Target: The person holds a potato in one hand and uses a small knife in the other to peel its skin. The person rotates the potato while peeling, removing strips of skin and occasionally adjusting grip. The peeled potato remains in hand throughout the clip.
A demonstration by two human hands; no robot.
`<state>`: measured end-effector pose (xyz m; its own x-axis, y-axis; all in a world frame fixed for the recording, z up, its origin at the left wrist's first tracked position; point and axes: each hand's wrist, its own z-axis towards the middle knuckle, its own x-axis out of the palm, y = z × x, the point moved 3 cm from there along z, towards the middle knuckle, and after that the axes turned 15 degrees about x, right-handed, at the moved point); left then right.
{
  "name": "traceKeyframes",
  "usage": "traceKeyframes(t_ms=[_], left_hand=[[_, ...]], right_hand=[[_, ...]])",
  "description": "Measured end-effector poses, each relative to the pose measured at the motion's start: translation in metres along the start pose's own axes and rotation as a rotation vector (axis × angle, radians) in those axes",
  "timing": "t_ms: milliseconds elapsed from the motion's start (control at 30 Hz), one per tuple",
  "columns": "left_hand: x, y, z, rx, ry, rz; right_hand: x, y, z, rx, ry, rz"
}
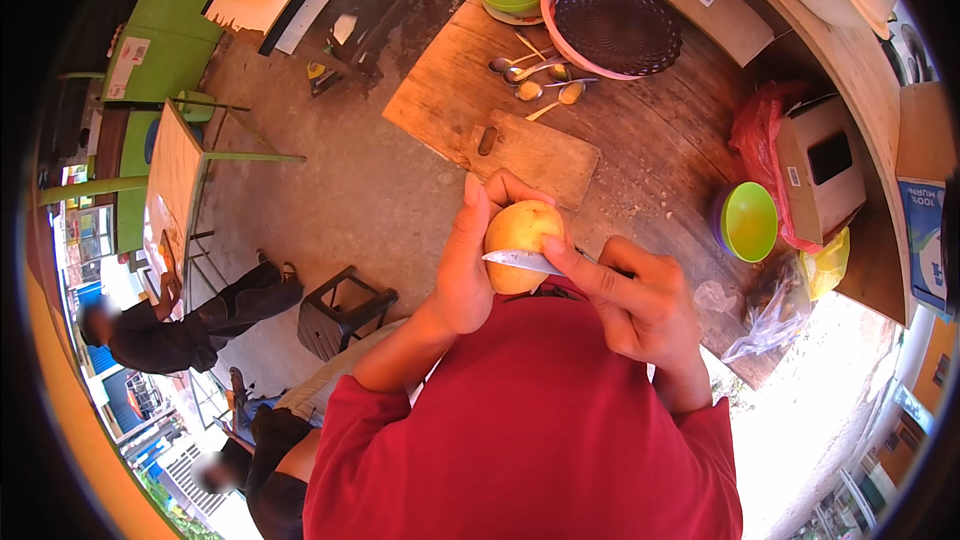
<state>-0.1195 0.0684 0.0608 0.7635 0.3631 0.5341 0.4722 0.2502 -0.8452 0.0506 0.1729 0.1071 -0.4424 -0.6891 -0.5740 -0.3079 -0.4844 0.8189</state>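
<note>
My left hand [466,270] grips a round yellow potato or fruit [523,223] in front of my chest, its thumb pointing up along the side. My right hand [645,304] holds a knife; the handle is mostly hidden by the fingers. Across the lower part of the yellow piece lies the knife's steel blade [517,260], against its surface. My right thumb or fingertip touches the piece just above the blade. Beyond my hands, a wooden cutting board [544,154] with a slot handle rests on the wooden table [667,127].
Several spoons [529,90] lie beside a pink basin [551,7] with a dark perforated tray [619,26]. Green bowls [748,221], a cardboard box [817,172] and plastic bags stand at right. A plastic stool [345,313] and two people are at left.
</note>
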Motion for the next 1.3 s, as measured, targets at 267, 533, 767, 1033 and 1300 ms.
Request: traceKeyframes(t_ms=[267,533,767,1033,1300], left_hand=[[0.007,-0.002,0.0,-0.023,0.044,-0.001],[0.009,0.0,-0.006,0.16,0.125,0.134],[0.006,-0.002,-0.007,0.194,0.202,0.046],[0.003,-0.004,-0.013,0.273,0.265,0.122],[-0.005,-0.003,-0.011,0.398,0.253,0.2]], right_hand=[[0.009,-0.013,-0.002,0.108,-0.04,0.309],[-0.002,-0.009,-0.003,0.096,0.133,0.357],[0.001,-0.009,-0.003,0.034,0.169,0.394],[-0.002,-0.01,-0.001,-0.005,0.208,0.466],[0.001,-0.012,-0.002,0.013,0.217,0.51]])
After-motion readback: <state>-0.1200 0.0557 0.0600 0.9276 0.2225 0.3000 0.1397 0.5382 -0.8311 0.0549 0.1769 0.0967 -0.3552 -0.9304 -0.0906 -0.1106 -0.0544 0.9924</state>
